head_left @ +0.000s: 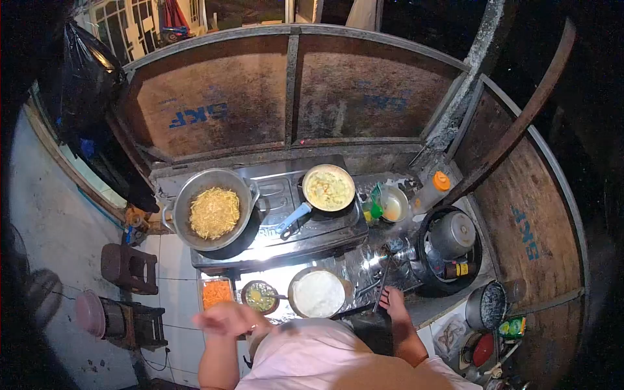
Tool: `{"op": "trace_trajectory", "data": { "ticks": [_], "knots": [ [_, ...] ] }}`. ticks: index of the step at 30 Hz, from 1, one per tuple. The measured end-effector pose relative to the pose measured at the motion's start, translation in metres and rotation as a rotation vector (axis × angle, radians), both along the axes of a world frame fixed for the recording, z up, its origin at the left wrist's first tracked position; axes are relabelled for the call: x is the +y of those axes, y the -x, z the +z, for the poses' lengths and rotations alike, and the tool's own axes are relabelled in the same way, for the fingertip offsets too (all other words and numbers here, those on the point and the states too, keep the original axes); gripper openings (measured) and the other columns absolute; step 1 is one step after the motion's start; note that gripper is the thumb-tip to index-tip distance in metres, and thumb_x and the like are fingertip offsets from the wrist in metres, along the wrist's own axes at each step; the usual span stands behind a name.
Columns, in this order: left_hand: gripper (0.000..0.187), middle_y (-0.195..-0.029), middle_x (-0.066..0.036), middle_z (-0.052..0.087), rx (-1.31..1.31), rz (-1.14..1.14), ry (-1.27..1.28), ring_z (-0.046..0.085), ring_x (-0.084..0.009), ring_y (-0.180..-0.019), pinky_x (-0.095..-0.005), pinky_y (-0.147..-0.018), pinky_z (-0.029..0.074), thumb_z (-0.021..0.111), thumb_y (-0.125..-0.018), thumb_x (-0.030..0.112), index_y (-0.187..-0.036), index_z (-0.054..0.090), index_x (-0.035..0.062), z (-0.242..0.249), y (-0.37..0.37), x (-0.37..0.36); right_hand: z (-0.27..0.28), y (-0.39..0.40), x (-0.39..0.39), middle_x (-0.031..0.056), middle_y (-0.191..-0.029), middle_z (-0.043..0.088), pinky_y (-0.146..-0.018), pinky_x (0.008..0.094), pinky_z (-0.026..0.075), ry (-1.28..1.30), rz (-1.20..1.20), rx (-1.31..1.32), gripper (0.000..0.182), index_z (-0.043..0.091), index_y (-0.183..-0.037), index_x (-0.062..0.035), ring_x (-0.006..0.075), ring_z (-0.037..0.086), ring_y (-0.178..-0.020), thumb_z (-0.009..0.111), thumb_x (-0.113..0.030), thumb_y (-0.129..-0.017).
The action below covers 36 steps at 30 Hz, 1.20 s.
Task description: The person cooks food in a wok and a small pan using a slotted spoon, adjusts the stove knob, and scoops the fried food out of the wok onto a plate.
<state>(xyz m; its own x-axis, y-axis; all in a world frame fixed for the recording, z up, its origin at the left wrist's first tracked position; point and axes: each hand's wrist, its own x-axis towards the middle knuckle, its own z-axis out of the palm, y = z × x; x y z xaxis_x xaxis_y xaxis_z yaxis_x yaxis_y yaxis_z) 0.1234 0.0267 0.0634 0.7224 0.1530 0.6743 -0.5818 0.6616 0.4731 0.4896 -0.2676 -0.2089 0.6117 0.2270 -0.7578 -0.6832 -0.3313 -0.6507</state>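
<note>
My left hand point(229, 318) is in front of my body at the near edge, smeared by motion. Near it are a rectangular container of shredded orange food point(216, 293), a small bowl of greenish liquid point(260, 296) with a spoon handle across its rim, and a bowl of white powder point(318, 294). My right hand point(392, 303) is low at the counter's front edge, fingers slightly apart. A long thin dark utensil point(383, 283) lies right at its fingertips. On the stove, a blue-handled frying pan point(329, 188) holds a pale yellow mixture with green bits.
A large pot point(244, 214) of yellow noodle-like strips stands on the stove point(286, 244), left. A small saucepan point(394, 203), an orange-capped bottle point(431, 193) and a black basin point(426, 276) of cookware line the right. Stools point(130, 268) stand left; wooden panels point(208, 104) enclose the back.
</note>
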Motion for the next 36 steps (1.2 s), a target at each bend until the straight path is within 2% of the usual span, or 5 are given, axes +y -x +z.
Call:
{"op": "trace_trajectory", "data": {
  "ticks": [4,9,23,25,36],
  "knots": [
    [0.074,-0.138,-0.019,0.045,0.738,0.584,0.74,0.04,-0.0368,-0.13,-0.0553,-0.101,0.035,0.038,-0.088,0.066,-0.128,0.054,0.0065,-0.012,-0.038,-0.009,0.004,0.004,-0.002,0.0028,-0.098,0.061,-0.076,0.042,0.05,-0.039,0.014,0.018,0.023,0.056,-0.106,-0.011,0.0195,0.061,-0.085,0.054,-0.026,-0.089],
    [0.107,-0.144,-0.019,0.038,0.607,0.565,0.772,0.039,-0.0399,-0.128,-0.0575,-0.106,0.03,0.028,-0.075,0.085,-0.142,0.034,0.0021,0.042,-0.023,-0.063,0.004,0.0,-0.007,0.0046,-0.1,0.06,-0.078,0.0433,0.05,-0.027,0.023,0.032,0.025,0.055,-0.108,-0.0099,0.0209,0.06,-0.086,0.056,-0.027,-0.089],
    [0.041,-0.118,-0.016,0.057,0.226,0.227,0.179,0.054,-0.0328,-0.111,-0.0477,-0.095,0.041,0.049,-0.091,0.033,-0.114,0.059,0.0006,0.037,-0.071,-0.038,-0.017,-0.01,-0.024,0.0086,-0.102,0.059,-0.078,0.0451,0.051,-0.175,-0.027,0.094,0.031,0.052,-0.112,-0.0083,0.0254,0.06,-0.091,0.056,-0.031,-0.09],
    [0.031,-0.094,-0.01,0.062,1.002,0.685,0.431,0.059,-0.0235,-0.075,-0.038,-0.069,0.049,0.056,-0.085,0.024,-0.108,0.059,0.0035,0.013,-0.084,-0.033,-0.018,-0.01,-0.025,0.0091,-0.102,0.059,-0.078,0.0447,0.051,-0.255,-0.016,0.122,0.031,0.052,-0.111,-0.0082,0.026,0.06,-0.092,0.056,-0.03,-0.09],
    [0.015,-0.084,-0.006,0.057,1.243,0.515,0.711,0.056,-0.0213,-0.069,-0.0323,-0.065,0.047,0.055,-0.079,0.007,-0.093,0.057,0.005,-0.094,-0.023,-0.063,-0.048,-0.005,-0.012,0.0012,-0.07,0.051,-0.051,0.0324,0.044,-0.456,-0.034,0.138,0.007,0.056,-0.098,-0.0078,0.0149,0.05,-0.06,0.052,-0.011,-0.093]
  ]
}}
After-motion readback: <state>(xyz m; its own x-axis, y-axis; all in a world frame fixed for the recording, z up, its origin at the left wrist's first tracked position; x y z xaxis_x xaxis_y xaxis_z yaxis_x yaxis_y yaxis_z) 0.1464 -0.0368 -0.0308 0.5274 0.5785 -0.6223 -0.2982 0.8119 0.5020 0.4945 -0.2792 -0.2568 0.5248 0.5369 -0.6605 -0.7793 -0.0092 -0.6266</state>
